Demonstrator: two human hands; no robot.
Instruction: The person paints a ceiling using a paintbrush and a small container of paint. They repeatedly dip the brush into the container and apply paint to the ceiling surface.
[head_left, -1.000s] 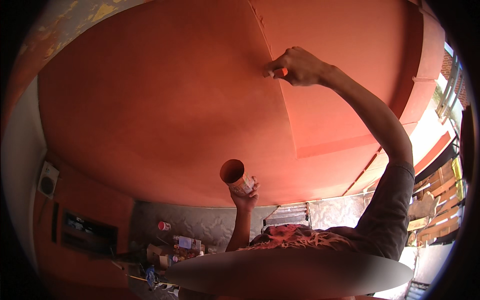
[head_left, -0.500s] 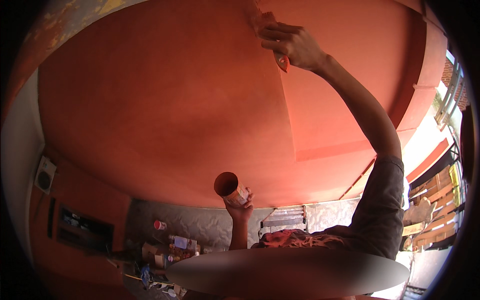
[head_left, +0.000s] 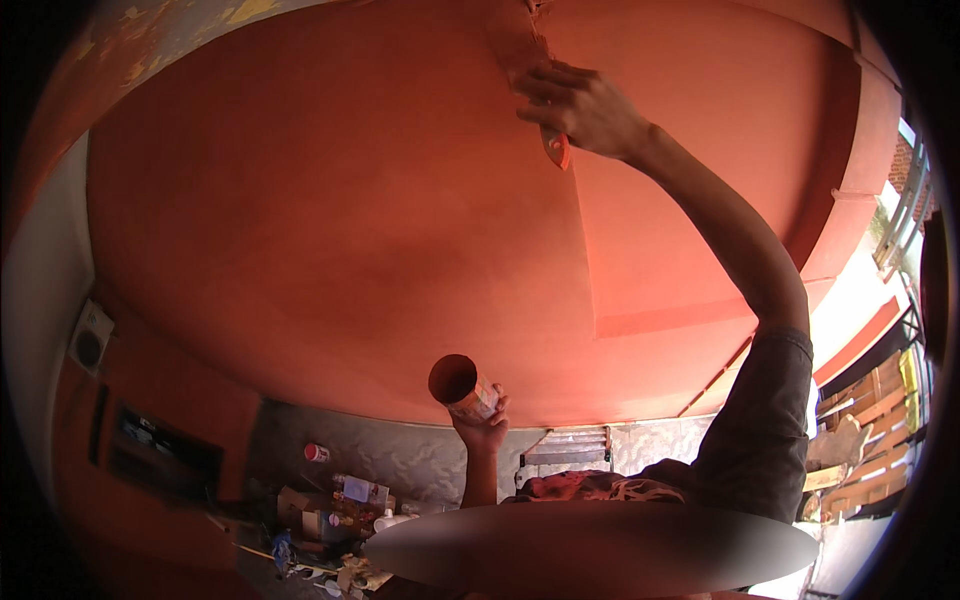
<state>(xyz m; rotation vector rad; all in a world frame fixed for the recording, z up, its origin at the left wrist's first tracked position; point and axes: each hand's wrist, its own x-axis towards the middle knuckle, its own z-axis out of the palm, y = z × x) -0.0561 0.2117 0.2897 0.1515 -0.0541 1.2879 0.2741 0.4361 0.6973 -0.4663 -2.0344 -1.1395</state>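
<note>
the main risk from here seems to be paint ending up where it is unwanted: the brush [head_left: 555, 152] is raised well above the can [head_left: 478, 397] and a little to its right, so if it carries too much wet paint, drips could run down the handle onto the right hand [head_left: 588, 110] and along the bare forearm toward the dark sleeve [head_left: 755, 400], which lies to the right of the can. a slip of the wrist might also push the bristles past the edge [head_left: 582, 235] in the orange-red wall [head_left: 330, 210], above and right of the can, and leave a ragged line there. the can itself leans, its mouth turned up and leftward; should the left hand [head_left: 483, 432] relax or tilt further while attention is on the brush, whatever is inside could spill, though its contents cannot be made out. as for the hands, the right one is closed over the brush, fingers bent across it and the handle's end poking out below; whether the bristles press the wall cannot be told. the left has its fingers wrapped around the can's lower side, supporting it from beneath. below and left of the can sits a red bucket [head_left: 316, 453]
</note>
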